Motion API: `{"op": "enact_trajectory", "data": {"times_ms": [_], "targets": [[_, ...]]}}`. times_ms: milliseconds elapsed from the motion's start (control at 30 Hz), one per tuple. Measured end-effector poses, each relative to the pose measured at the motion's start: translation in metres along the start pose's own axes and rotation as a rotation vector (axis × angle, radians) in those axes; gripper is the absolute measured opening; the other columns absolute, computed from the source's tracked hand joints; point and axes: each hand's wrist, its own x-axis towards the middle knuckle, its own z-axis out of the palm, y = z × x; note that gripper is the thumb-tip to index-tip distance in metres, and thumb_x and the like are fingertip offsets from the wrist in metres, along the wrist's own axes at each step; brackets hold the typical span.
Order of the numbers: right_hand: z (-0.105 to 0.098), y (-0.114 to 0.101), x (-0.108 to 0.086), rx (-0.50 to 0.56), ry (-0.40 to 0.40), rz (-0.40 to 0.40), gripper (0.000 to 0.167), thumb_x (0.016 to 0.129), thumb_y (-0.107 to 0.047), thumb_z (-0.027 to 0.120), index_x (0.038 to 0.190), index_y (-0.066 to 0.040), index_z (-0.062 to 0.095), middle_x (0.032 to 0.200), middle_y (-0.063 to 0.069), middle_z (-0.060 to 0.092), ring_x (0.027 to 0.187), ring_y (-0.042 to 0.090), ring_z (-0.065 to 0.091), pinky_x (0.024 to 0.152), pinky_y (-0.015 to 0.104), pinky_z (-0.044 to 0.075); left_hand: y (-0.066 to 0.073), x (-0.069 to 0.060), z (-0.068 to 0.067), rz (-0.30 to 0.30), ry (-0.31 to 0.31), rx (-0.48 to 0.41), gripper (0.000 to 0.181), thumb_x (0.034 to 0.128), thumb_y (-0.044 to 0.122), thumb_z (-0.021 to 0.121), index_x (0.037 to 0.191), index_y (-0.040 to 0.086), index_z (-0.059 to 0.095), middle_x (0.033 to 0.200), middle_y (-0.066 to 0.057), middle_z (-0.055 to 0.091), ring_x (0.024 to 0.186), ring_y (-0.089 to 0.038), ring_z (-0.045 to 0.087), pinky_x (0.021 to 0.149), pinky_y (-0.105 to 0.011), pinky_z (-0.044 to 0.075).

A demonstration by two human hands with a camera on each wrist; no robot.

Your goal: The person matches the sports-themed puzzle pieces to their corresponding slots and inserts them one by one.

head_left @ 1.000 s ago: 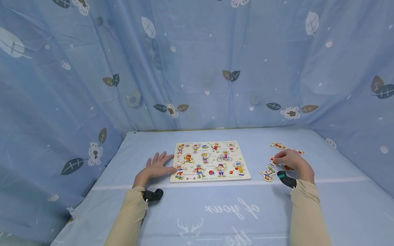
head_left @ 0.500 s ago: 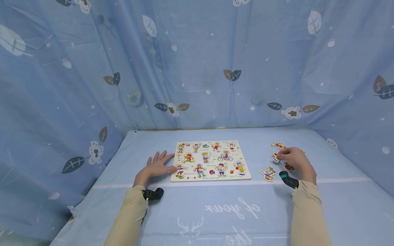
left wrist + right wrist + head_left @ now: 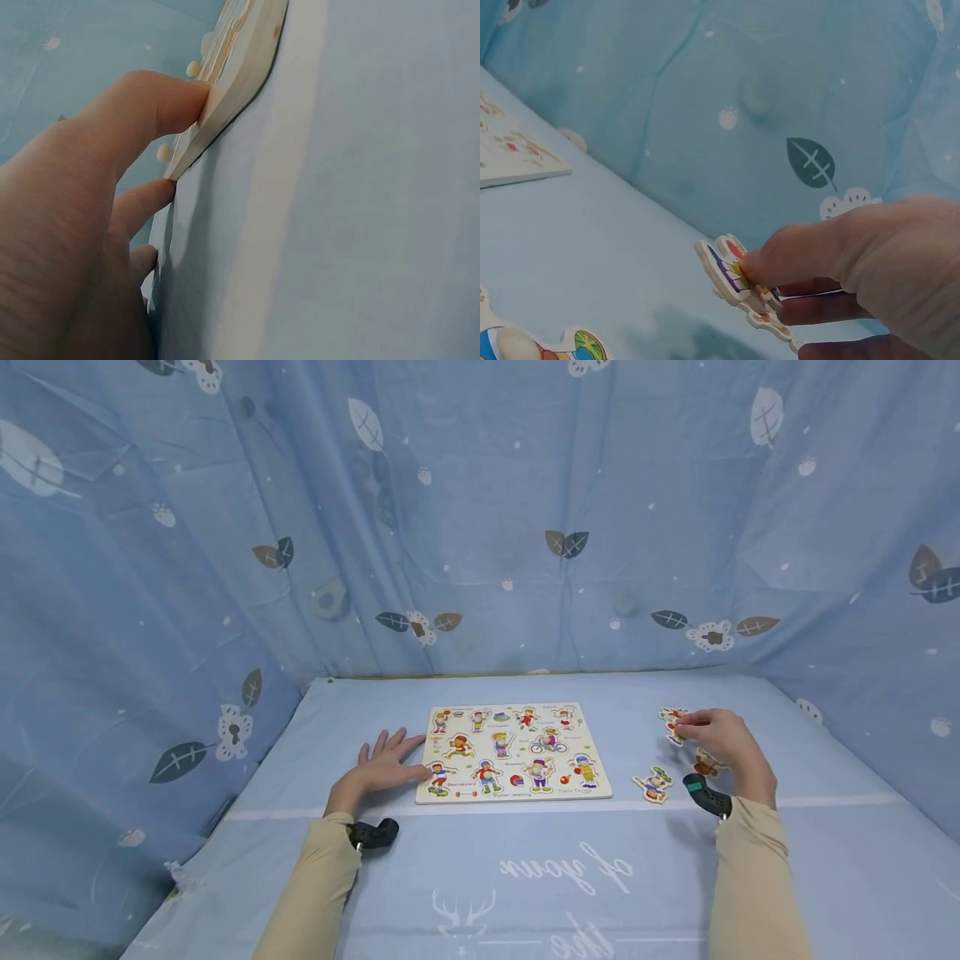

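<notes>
My left hand [image 3: 386, 767] lies with spread fingers at the left edge of a wooden peg puzzle board [image 3: 480, 795]. In the left wrist view its thumb [image 3: 176, 101] presses on the board's rim, and a fingertip touches the side. To the right, my right hand [image 3: 723, 743] pinches a small wooden puzzle piece [image 3: 724, 270] between thumb and fingers, tilted above the table. Part of that piece is hidden by the fingers. Another piece [image 3: 671, 712] lies just behind it.
A puzzle piece with a green part [image 3: 653, 785] lies between the board and my right wrist. A brownish piece [image 3: 707, 763] lies under my right hand. The pale blue tablecloth [image 3: 480, 852] reaches back to a patterned blue curtain [image 3: 480, 527].
My right hand has lifted the pinched puzzle piece and moved slightly away from me and to the right. More of the brownish piece shows. My left hand stays on the board.
</notes>
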Motion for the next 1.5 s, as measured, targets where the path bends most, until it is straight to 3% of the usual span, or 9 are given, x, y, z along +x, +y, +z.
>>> {"op": "enact_trajectory", "data": {"times_ms": [233,533,900,1500], "targets": [[0.005,-0.016,0.002,0.001,-0.069,-0.044,0.046,0.097,-0.032,0.061,0.125,0.004,0.061,0.127,0.027,0.056,0.108,0.037,0.051,0.082,0.043,0.048,0.002,-0.001,-0.001,-0.003,-0.002,0.000,0.088,0.0834,0.061,0.061,0.156,0.020,0.032,0.165,-0.019,0.009,0.150,-0.045,-0.007,0.115,-0.067,-0.006],[0.021,-0.050,0.015,-0.080,-0.121,-0.139,0.029,0.092,-0.022,0.065,0.109,0.001,0.068,0.101,0.012,0.067,0.097,0.031,0.058,0.085,0.045,0.048,0.000,-0.001,0.000,0.001,-0.004,0.002,0.090,0.0827,0.062,0.061,0.156,0.020,0.032,0.165,-0.019,0.009,0.150,-0.045,-0.007,0.115,-0.067,-0.006],[0.052,-0.089,0.024,-0.146,-0.228,-0.188,0.015,0.086,-0.014,0.067,0.096,-0.002,0.068,0.088,0.007,0.064,0.079,0.021,0.053,0.067,0.032,0.044,-0.001,-0.002,0.001,-0.002,0.002,-0.004,0.088,0.0832,0.061,0.062,0.156,0.021,0.032,0.165,-0.019,0.009,0.150,-0.045,-0.006,0.115,-0.067,-0.005],[0.078,-0.107,0.022,-0.254,-0.334,-0.234,0.005,0.079,-0.010,0.070,0.084,-0.009,0.068,0.088,0.004,0.062,0.078,0.019,0.052,0.070,0.032,0.042,0.000,-0.001,0.001,0.003,0.003,0.006,0.089,0.0830,0.062,0.061,0.156,0.020,0.033,0.165,-0.019,0.010,0.150,-0.045,-0.006,0.115,-0.067,-0.004]]}}
